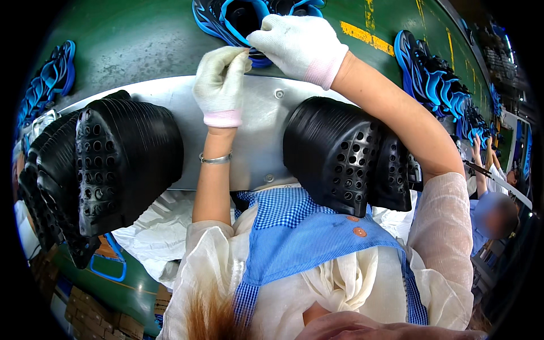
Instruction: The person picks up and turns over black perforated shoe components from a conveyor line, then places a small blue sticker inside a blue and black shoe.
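Your shoe (214, 21) sits at the near edge of the green surface (141, 37), just beyond the metal plate (263, 122). Its long axis runs away from you, leaning left; toe direction is unclear behind your right hand (297, 48). Both it and your left hand (220, 79) have fingers pressed together, contents hidden.
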The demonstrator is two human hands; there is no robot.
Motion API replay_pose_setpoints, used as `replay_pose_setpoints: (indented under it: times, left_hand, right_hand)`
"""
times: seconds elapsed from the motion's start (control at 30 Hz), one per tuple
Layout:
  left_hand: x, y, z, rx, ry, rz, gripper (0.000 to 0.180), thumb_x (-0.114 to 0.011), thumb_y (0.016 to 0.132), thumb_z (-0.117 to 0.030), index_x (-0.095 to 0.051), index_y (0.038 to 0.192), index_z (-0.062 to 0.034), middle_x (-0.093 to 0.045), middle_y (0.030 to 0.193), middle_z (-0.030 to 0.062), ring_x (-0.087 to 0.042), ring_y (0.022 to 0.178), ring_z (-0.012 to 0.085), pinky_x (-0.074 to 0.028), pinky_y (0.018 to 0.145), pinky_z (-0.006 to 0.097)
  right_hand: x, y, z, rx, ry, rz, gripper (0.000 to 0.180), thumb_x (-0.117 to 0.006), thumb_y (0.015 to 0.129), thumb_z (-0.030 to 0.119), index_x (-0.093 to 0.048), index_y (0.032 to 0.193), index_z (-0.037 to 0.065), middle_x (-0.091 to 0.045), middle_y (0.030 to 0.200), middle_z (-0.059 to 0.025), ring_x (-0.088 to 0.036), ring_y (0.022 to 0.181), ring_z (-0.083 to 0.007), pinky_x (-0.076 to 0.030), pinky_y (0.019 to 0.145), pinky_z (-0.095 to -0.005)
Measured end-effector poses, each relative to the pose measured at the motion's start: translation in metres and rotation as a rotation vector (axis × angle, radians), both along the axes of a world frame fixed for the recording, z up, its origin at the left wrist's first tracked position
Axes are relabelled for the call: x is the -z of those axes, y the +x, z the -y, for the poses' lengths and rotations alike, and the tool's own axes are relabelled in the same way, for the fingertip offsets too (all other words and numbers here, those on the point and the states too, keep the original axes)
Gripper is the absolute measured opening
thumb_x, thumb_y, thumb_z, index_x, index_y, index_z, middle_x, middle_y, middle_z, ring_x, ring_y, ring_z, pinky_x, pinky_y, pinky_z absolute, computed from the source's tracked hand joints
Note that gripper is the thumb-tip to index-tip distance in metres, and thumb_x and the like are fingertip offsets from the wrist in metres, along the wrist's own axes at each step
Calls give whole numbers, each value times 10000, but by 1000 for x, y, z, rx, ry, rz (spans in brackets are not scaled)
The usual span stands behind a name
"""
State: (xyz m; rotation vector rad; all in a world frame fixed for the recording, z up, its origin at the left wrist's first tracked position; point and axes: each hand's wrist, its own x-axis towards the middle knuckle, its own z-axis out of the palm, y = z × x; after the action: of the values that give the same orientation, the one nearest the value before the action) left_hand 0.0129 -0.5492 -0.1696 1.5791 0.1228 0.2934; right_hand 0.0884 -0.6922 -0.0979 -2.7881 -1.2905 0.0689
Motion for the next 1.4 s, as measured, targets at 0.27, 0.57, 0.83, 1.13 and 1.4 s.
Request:
replay_pose_setpoints:
  times: [0.27,0.57,0.83,1.13,1.4]
  left_hand:
    - [4,-1,0,9,-75,-23,89,-593,877,8,-620,952,46,-641,918,100,-640,746,137,-537,684,250]
    - [0,2,0,35,-75,-37,91,-605,872,2,-623,951,43,-638,890,89,-646,735,139,-539,677,245]
    - [1,2,9,-15,-216,-154,105,-607,879,-23,-631,960,40,-659,877,94,-651,706,141,-536,668,245]
    - [-2,-1,17,-106,-328,-253,83,-600,880,-38,-635,905,33,-649,817,86,-629,665,118,-514,625,230]
    - [3,1,14,-62,-293,-247,97,-591,889,-56,-629,910,31,-648,793,81,-624,641,115,-507,614,227]
  right_hand:
    - [-3,0,-3,-16,-12,-49,96,-584,825,175,-626,893,121,-608,873,-74,-661,781,-218,-532,596,-342]
    - [8,1,-2,-40,58,-32,90,-608,797,168,-628,872,121,-610,857,-49,-652,797,-191,-528,609,-332]
    - [12,0,-3,-13,68,-74,95,-632,761,160,-637,845,115,-620,838,-50,-646,803,-208,-525,642,-336]
    - [12,1,-9,-2,88,-101,124,-654,732,168,-643,836,101,-626,837,-66,-647,806,-227,-520,665,-346]
    - [14,1,-7,-13,46,-109,128,-653,737,172,-641,838,94,-630,850,-73,-650,808,-234,-523,662,-349]
